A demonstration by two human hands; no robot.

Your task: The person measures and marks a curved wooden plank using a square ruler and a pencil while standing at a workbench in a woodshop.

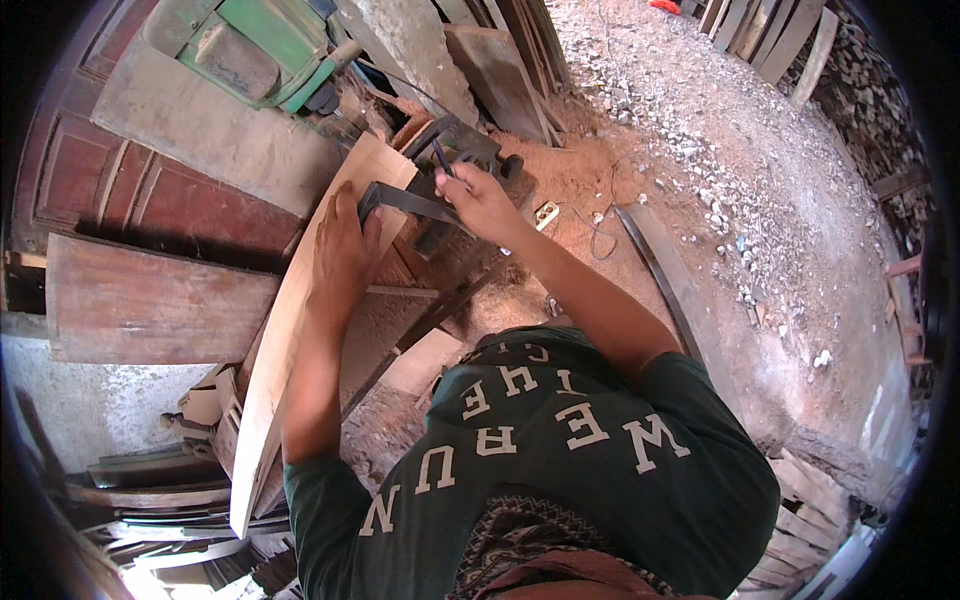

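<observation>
A long pale wooden board (262, 400) runs from the lower left up to the far middle, beside my left forearm. My left hand (343, 245) rests on its far part, the thumb and fingers closed around the stock of a dark try square (418, 205). The square's blade reaches across the board's edge toward the right and passes under my right hand (482, 205). That hand is closed on a slim dark pencil (441, 156), which sticks up from the fingers. Its lower end is hard to make out.
A green machine (255, 50) stands at the far left near reddish door panels (200, 200). A dark metal tool (478, 160) lies beyond my right hand among sawdust (560, 170). A power strip (546, 215) with a cable lies on the ground; planks (510, 60) lean at the back.
</observation>
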